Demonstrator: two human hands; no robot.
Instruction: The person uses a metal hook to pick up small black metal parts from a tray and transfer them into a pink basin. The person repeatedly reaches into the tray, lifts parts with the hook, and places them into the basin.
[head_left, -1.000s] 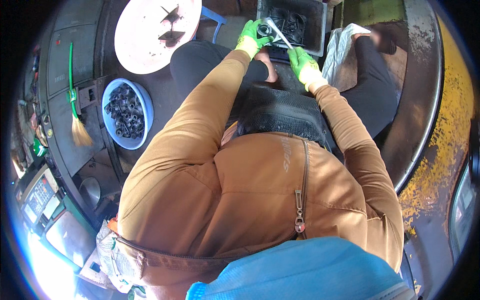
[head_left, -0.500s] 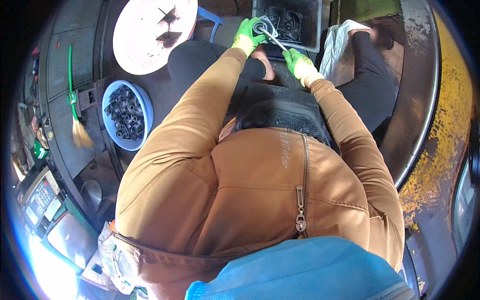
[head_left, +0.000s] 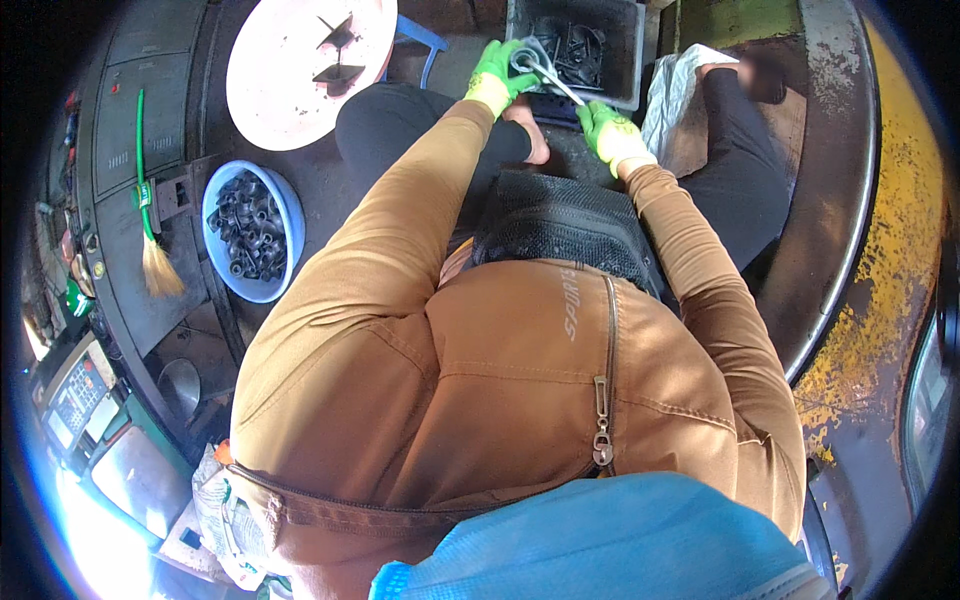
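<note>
In green-and-yellow gloves, my two hands work close together in front of the black crate (head_left: 628,98). My left hand (head_left: 494,80) is closed on a grey metal part (head_left: 524,60) with a round, ring-like opening. A slim metal rod-like tool (head_left: 557,83) slants from that opening to my right hand (head_left: 610,135), whose fingers are closed round its near end. The tool's far tip meets the part at the ring, and its exact kind does not show. Dark parts (head_left: 578,58) lie inside the crate just beyond.
Black pieces fill a blue basin (head_left: 299,232) at the left. A large whitish round basin (head_left: 270,85) holding dark metal pieces stands beside a blue stool (head_left: 430,42). A green-handled broom (head_left: 158,265) leans near cabinets. White plastic sheeting (head_left: 664,105) lies to the right, by a worn yellow machine (head_left: 880,270).
My right hand and the tool have shifted slightly right and toward me. The metal part in my left hand has moved a little and turned slightly.
</note>
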